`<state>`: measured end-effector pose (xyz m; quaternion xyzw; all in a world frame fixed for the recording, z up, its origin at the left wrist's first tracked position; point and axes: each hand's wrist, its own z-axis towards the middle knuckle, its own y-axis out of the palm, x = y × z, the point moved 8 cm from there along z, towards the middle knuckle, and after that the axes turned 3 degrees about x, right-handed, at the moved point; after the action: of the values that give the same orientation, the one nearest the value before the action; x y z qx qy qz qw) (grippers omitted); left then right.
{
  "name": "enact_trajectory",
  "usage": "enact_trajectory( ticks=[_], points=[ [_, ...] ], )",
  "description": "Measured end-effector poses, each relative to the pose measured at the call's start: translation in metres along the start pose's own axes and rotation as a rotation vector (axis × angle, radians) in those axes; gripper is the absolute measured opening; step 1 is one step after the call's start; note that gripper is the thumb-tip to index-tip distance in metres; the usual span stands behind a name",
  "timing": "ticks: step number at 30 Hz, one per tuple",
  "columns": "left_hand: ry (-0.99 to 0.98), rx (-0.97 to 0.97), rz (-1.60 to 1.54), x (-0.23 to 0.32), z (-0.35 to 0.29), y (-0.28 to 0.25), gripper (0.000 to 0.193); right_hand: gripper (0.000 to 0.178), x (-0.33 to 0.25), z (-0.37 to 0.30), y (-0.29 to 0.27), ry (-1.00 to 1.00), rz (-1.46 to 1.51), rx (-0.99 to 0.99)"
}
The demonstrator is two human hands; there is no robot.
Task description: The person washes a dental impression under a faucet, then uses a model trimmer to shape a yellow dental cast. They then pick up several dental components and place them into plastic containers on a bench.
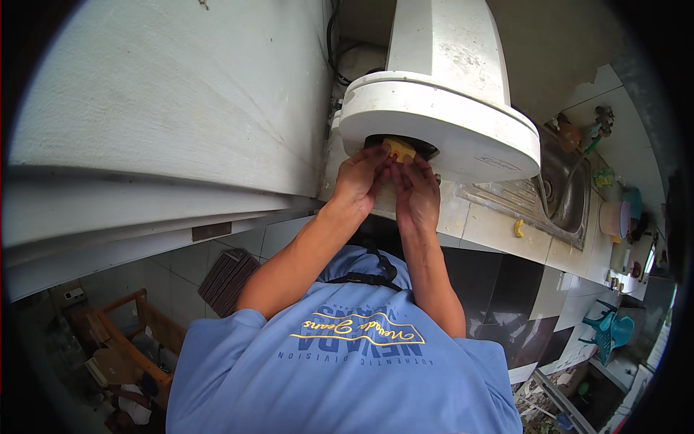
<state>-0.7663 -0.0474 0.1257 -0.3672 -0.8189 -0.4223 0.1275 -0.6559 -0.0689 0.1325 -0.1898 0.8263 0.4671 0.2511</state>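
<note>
A small yellow block (399,148), possibly a piece of sponge, is pinched between the fingertips of both my hands. My left hand (357,178) grips it from the left, and my right hand (418,189) closes on its right side. Both hands are raised to the dark opening (430,147) in the front of a white, rounded appliance (441,101) that looks like a cooker hood. The block sits in front of this opening, and my fingers cover its lower part. What lies deeper inside the opening is too dark to tell.
A large white cabinet or fridge (173,94) fills the left. To the right, a tiled counter (484,230) holds a small yellow piece (518,228) beside a steel sink (560,181). Black cables (334,43) hang behind the appliance. A teal plastic chair (609,329) stands farther right.
</note>
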Motion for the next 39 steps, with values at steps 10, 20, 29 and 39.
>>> enact_trajectory(
  ticks=[10, 20, 29, 39],
  points=[
    [-0.016, 0.048, 0.015, -0.002, 0.007, -0.001, 0.014, 0.026, 0.0, 0.0, -0.002, -0.038, 0.014, 0.045],
    [-0.043, 0.079, -0.015, -0.002, 0.009, -0.003, 0.017, 0.027, -0.002, 0.004, 0.003, -0.016, -0.035, 0.046],
    [-0.009, 0.035, -0.085, -0.001, 0.002, -0.004, 0.014, 0.025, -0.001, 0.005, 0.011, -0.01, -0.111, 0.061],
    [0.07, 0.031, -0.036, 0.005, -0.01, -0.003, 0.021, 0.03, -0.004, -0.001, 0.007, -0.029, -0.123, 0.025]
  ],
)
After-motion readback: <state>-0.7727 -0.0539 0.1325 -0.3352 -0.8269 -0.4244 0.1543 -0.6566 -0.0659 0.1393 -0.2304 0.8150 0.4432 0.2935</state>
